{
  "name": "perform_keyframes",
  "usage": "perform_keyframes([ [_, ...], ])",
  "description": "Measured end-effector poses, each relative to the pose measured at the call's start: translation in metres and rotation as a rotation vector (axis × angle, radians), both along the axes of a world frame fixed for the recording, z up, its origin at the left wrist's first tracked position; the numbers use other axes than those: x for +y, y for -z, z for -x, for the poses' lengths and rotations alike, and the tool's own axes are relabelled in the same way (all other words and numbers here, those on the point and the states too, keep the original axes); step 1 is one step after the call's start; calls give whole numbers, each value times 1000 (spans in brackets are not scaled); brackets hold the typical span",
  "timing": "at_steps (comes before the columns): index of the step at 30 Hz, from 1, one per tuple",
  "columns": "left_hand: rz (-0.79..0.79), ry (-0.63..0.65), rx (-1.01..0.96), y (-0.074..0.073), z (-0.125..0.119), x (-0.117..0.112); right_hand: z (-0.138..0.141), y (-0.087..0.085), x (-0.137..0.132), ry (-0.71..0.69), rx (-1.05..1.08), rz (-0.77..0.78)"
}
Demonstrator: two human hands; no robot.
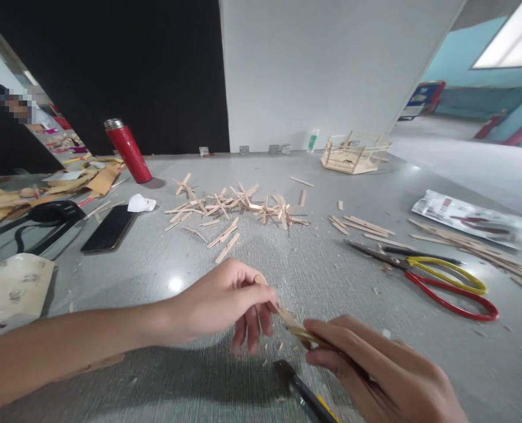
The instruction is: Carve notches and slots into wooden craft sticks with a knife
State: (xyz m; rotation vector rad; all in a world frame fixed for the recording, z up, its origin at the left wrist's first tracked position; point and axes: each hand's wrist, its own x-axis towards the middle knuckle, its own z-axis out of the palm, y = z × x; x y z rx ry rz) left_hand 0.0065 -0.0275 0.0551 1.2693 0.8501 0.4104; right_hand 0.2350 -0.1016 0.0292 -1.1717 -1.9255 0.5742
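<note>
My left hand (229, 299) pinches a thin wooden craft stick (285, 315) between thumb and fingers, its other fingers curled below. At the stick's lower right end, my right hand (370, 364) is closed round a slim, yellowish-edged thing (307, 336) that meets the stick; blur and the fingers hide what kind it is. Just below both hands lies a black tool with a yellow stripe (307, 393), partly cut off by the frame. Small wood chips are scattered around it. Beyond my hands spreads a loose pile of short notched sticks (243, 202).
Scissors-like cutters with red and yellow handles (445, 285) lie right, near long sticks (476, 247) and a white packet (472, 217). A wooden stick frame (353, 158) stands at the back. On the left are a phone (106, 229), a red flask (131, 153) and a plastic tray (16, 285).
</note>
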Motion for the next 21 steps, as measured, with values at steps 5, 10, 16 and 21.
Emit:
perform_keyframes([
  [5,-131,80,159,12,6,19,-5,18,13,-15,-341,-107],
  [10,-369,53,259,21,10,20,-14,34,8,-57,-497,-188],
  [16,-512,43,344,20,8,17,-13,42,4,-104,-533,-155],
  [21,-590,50,355,17,6,13,-8,39,6,-115,-562,-219],
])
